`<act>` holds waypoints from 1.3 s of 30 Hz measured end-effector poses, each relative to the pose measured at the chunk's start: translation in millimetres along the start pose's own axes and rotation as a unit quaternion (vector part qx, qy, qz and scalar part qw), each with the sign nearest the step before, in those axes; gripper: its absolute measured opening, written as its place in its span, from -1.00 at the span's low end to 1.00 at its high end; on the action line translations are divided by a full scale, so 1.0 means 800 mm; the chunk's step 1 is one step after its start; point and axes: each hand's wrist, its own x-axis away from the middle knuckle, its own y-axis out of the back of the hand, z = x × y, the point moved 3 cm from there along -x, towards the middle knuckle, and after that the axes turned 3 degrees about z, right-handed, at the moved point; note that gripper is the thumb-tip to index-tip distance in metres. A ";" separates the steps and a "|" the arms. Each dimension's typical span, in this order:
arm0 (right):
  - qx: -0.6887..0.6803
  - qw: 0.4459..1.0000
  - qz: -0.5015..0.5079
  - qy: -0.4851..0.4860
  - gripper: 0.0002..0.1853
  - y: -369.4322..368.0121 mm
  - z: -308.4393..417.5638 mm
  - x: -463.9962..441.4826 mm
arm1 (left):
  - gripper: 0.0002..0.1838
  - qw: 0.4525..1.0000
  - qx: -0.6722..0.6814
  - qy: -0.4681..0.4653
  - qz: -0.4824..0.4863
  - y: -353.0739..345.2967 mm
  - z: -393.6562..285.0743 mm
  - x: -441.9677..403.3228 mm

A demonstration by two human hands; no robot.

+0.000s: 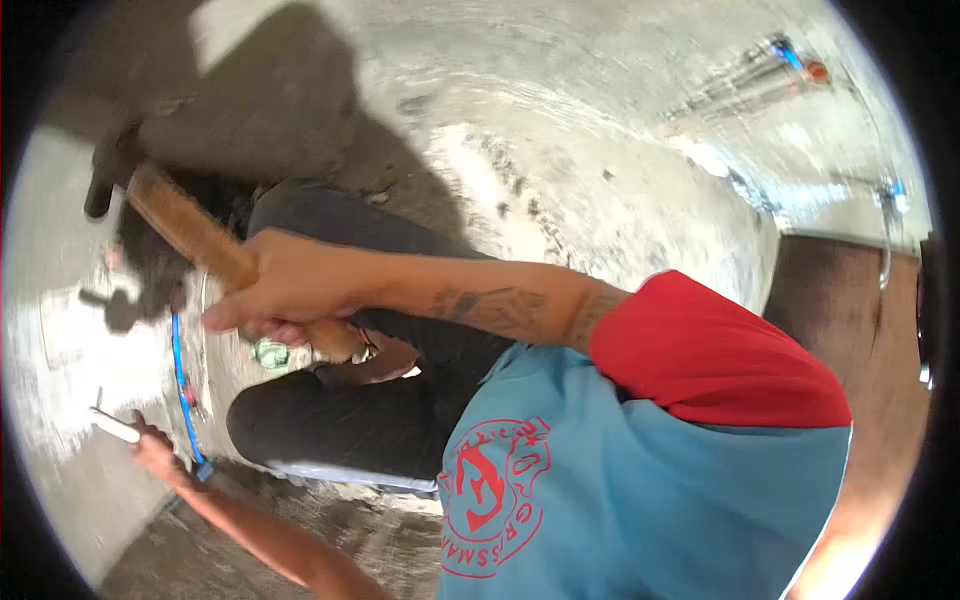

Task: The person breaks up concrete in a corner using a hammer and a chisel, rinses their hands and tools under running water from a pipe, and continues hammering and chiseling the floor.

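Wall (pixel 65 340): pale, glaring where lit
Floor (pixel 590 200): grey, rough, scattered debris
Panel (pixel 825 300): brown
Light: strong, hard-edged shadow (pixel 280 90)

Rough grey floor (pixel 570 215) bears scattered crumbs (pixel 530 207) and, apparently, a green object (pixel 270 353).

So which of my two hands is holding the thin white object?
Your left hand, lower in the picture: it grips the thin white object, whereas your right hand holds the thick tan handle.

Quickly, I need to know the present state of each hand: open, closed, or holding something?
Left hand: closed, holding a slender pale tool; its exact type is unclear.
Right hand: closed around a thick wooden handle.
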 end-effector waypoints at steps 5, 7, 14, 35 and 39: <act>-0.081 0.997 -0.013 0.009 -0.63 0.008 0.001 0.007 | -0.77 0.938 -0.165 -0.257 0.166 -0.205 -0.031 -0.247; -0.093 0.994 -0.018 0.060 -0.61 0.010 0.010 0.016 | -0.77 0.955 -0.124 -0.220 0.157 -0.303 -0.003 -0.246; -0.218 0.962 0.067 0.152 -0.68 0.021 0.030 0.111 | -0.70 0.805 -0.362 -0.075 0.464 -0.414 -0.085 0.016; -0.043 0.836 -0.173 0.520 -0.66 0.199 0.237 0.205 | -0.59 0.626 -0.559 -0.251 0.483 -0.465 -0.215 0.136; -0.021 0.865 -0.051 0.499 -0.63 0.186 0.246 0.239 | -0.58 0.567 -0.564 -0.446 0.402 -0.533 -0.384 0.202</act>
